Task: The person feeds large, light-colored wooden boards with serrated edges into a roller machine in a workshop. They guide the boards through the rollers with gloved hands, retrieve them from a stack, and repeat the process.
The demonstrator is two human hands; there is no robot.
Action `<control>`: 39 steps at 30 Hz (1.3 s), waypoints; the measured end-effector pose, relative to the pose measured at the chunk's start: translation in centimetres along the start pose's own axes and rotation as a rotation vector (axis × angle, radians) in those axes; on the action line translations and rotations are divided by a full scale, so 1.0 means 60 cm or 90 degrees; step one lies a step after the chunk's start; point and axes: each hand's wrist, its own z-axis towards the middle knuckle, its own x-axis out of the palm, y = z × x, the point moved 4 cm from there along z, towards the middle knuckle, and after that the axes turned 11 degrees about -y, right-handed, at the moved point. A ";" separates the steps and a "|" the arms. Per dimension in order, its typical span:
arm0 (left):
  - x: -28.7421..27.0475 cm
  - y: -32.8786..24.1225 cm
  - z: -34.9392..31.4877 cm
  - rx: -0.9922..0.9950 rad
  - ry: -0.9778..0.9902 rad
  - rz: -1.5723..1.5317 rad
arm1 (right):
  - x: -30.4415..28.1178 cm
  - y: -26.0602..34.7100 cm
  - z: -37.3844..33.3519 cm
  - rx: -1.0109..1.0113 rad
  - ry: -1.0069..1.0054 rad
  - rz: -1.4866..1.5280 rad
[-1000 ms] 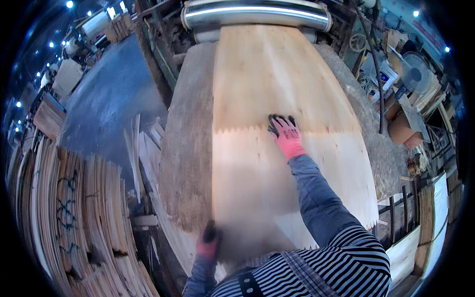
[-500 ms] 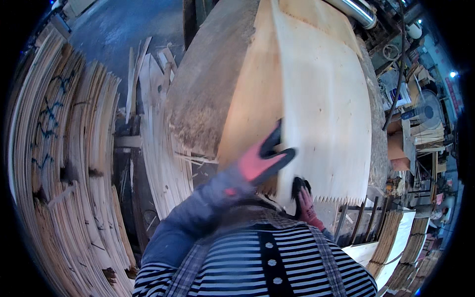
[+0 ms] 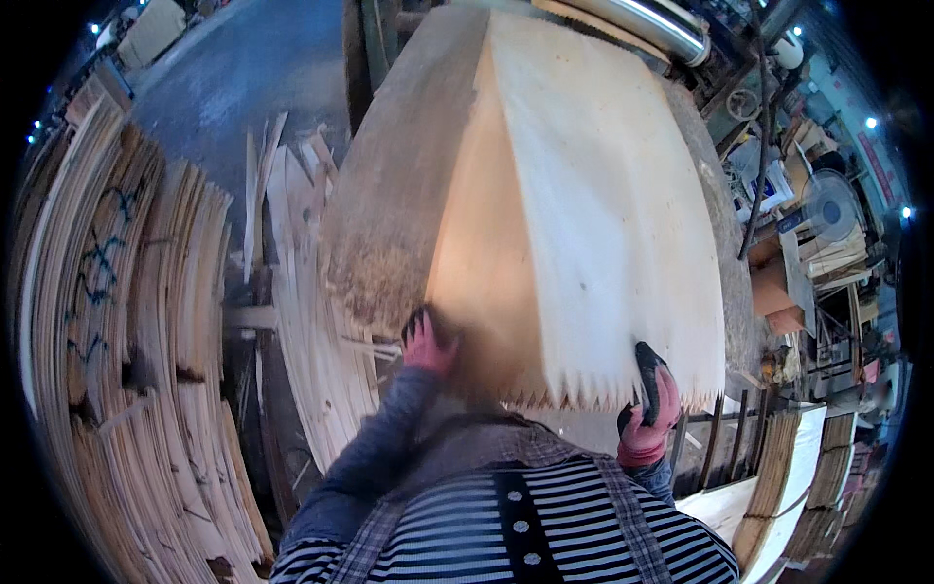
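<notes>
A wide pale wood veneer sheet (image 3: 623,224) lies on the work table, its jagged near edge toward me. Partly under it, a tanner veneer sheet (image 3: 486,282) shows along the left side. My right hand (image 3: 654,404), in a pink and black glove, closes on the pale sheet's near edge toward its right corner, with black fingertips on top. My left hand (image 3: 428,346), gloved alike, rests with fingers apart at the left edge of the tan sheet, near its front corner. The surface just right of that hand is blurred.
The brown tabletop (image 3: 399,175) shows left of the sheets. A shiny metal roller (image 3: 652,24) spans the far right end. Tall veneer stacks (image 3: 146,321) stand at the left, with loose strips (image 3: 302,282) between. A fan (image 3: 832,206) and cardboard box (image 3: 773,292) are at the right.
My left hand has moved from the pale sheet's raised left edge leftward to the tan sheet's edge. The pale sheet lies flatter and nearer me. My right hand has shifted right along its front edge.
</notes>
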 end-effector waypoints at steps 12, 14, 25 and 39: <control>-0.130 -0.095 -0.006 0.067 -0.004 -0.133 | 0.252 -0.113 0.253 -0.105 0.031 -0.018; -0.098 -0.094 -0.015 -0.027 0.141 -0.338 | 0.307 -0.141 0.278 -0.124 0.004 -0.020; 0.007 0.008 0.078 -0.061 0.030 -0.045 | 0.449 -0.222 0.331 -0.054 0.077 -0.181; -0.037 0.004 0.107 0.056 0.037 -0.302 | 0.136 -0.061 -0.135 0.025 0.450 -0.051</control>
